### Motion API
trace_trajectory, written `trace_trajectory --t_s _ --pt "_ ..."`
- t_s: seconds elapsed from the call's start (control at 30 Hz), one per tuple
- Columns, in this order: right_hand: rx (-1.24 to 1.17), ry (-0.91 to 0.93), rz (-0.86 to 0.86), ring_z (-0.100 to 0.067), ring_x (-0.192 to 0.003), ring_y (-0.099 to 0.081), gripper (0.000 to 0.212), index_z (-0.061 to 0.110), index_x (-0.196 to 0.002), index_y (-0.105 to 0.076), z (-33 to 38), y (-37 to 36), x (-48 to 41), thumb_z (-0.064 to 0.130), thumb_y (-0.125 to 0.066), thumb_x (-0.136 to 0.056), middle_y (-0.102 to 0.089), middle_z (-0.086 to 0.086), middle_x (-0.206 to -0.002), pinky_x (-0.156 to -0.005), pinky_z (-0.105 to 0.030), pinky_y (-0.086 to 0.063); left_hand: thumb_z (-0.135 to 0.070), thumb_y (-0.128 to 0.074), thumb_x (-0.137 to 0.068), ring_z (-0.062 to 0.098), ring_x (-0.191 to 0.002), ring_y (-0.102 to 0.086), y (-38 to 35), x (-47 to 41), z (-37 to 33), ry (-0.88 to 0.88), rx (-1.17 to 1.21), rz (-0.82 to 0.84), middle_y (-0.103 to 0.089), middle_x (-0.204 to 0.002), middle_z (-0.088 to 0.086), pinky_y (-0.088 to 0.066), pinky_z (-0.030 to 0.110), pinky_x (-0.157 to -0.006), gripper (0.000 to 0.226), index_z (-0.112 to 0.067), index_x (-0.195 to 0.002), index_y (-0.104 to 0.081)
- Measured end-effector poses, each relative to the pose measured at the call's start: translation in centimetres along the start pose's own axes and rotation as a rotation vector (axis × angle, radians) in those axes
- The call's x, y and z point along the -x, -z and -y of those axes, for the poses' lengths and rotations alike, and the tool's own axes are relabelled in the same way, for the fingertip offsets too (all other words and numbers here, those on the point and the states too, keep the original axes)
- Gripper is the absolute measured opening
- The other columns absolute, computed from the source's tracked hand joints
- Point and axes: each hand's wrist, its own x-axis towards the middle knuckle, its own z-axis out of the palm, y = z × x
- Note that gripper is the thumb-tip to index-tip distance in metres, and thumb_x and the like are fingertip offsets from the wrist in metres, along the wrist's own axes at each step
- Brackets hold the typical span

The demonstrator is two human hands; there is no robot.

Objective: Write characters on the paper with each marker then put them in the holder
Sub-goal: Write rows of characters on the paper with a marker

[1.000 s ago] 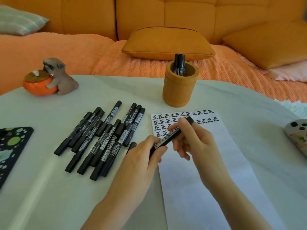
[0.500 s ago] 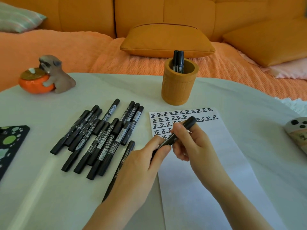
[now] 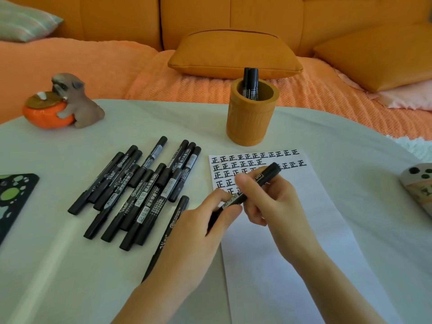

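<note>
A black marker is held in both hands above the upper left of the white paper. My left hand pinches its lower end, my right hand grips its upper part near the cap. Rows of black characters fill the top of the paper. Several black markers lie in a loose pile left of the paper, one partly under my left wrist. The orange cylindrical holder stands beyond the paper with two markers upright inside.
A dog figurine hugging an orange pot sits at the table's far left. A black pad with green spots lies at the left edge. A patterned object is at the right edge. An orange sofa with cushions lies behind the white table.
Both hands with the marker have stayed over the paper, shifting slightly. The marker lying beneath my left wrist has come into fuller view.
</note>
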Motion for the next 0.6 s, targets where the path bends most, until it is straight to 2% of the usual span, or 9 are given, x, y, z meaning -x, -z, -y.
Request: trace_trajectory --t_s 0.03,0.1,0.2,0.27,0.33,0.43,0.53,0.6 --pt "0.004 -0.023 0.013 -0.012 -0.042 -0.029 0.029 0.01 -0.069 -0.05 0.0 0.0 -0.1 0.03 -0.07 -0.075 -0.037 0.001 -0.046 -0.041 -0.018 -0.027 -0.059 -0.039 -0.08 0.009 -0.047 -0.03 -0.1 0.0 0.0 -0.006 -0.007 0.001 -0.037 -0.055 0.001 -0.023 0.025 -0.049 0.027 -0.038 -0.091 -0.053" --pt "-0.007 -0.057 0.004 -0.013 -0.041 -0.026 0.028 0.011 -0.065 -0.049 -0.2 0.3 -0.5 0.017 -0.072 -0.08 -0.034 0.002 -0.046 -0.041 -0.02 -0.023 -0.063 -0.039 -0.077 0.008 -0.047 -0.034 -0.2 0.0 0.0 -0.015 -0.016 0.005 -0.042 -0.056 -0.001 -0.024 0.022 -0.048 0.034 -0.038 -0.095 -0.053" --pt "-0.091 -0.038 -0.096 -0.013 -0.039 -0.028 0.02 0.009 -0.071 -0.052 -0.5 1.6 -1.3 0.002 -0.058 -0.089 -0.032 0.003 -0.044 -0.042 -0.023 -0.02 -0.054 -0.036 -0.086 0.007 -0.046 -0.035 -0.2 0.2 0.1 0.028 -0.003 0.013 -0.042 -0.055 -0.008 -0.028 0.018 -0.046 0.022 -0.039 -0.097 -0.047" --pt "-0.119 -0.005 -0.161 -0.018 -0.039 -0.043 0.011 0.005 -0.091 -0.063 -0.3 2.7 -1.8 0.005 -0.052 -0.092 -0.044 -0.004 -0.044 -0.042 -0.024 -0.027 -0.038 -0.033 -0.094 0.007 -0.05 -0.036 -0.2 0.3 0.5 0.067 -0.01 0.021 -0.042 -0.06 -0.007 -0.03 0.02 -0.05 0.013 -0.041 -0.102 -0.043" --pt "-0.106 0.01 -0.175 -0.027 -0.052 -0.063 0.021 0.004 -0.104 -0.067 -0.1 3.7 -2.2 0.012 -0.05 -0.095 -0.062 -0.015 -0.056 -0.041 -0.023 -0.032 -0.029 -0.032 -0.098 0.006 -0.062 -0.044 -0.3 0.2 1.0 0.074 -0.048 0.038 -0.048 -0.07 -0.008 -0.035 0.021 -0.06 0.018 -0.043 -0.106 -0.04" --pt "-0.043 -0.006 -0.202 -0.031 -0.071 -0.072 0.021 0.003 -0.091 -0.069 -0.3 4.1 -2.7 0.021 -0.058 -0.092 -0.072 -0.019 -0.074 -0.04 -0.023 -0.033 -0.029 -0.041 -0.097 -0.003 -0.084 -0.051 -0.5 0.1 1.6 0.076 -0.097 0.06 -0.057 -0.084 -0.016 -0.038 0.011 -0.072 0.017 -0.042 -0.108 -0.041" --pt "0.058 0.001 -0.282 -0.022 -0.06 -0.069 0.019 0.008 -0.078 -0.067 -0.8 4.0 -3.2 0.025 -0.07 -0.084 -0.071 -0.012 -0.068 -0.039 -0.021 -0.029 -0.031 -0.052 -0.093 -0.007 -0.086 -0.051 -0.6 0.0 2.0 0.058 -0.14 0.058 -0.06 -0.089 -0.018 -0.037 0.005 -0.069 0.015 -0.038 -0.105 -0.049" --pt "0.111 0.002 -0.335 -0.011 -0.046 -0.058 0.021 0.009 -0.071 -0.065 -1.0 4.0 -3.6 0.026 -0.074 -0.081 -0.066 -0.01 -0.06 -0.04 -0.019 -0.029 -0.033 -0.055 -0.091 -0.008 -0.081 -0.051 -0.5 -0.2 2.1 0.041 -0.16 0.047 -0.061 -0.09 -0.018 -0.037 0.006 -0.066 0.013 -0.038 -0.102 -0.053"
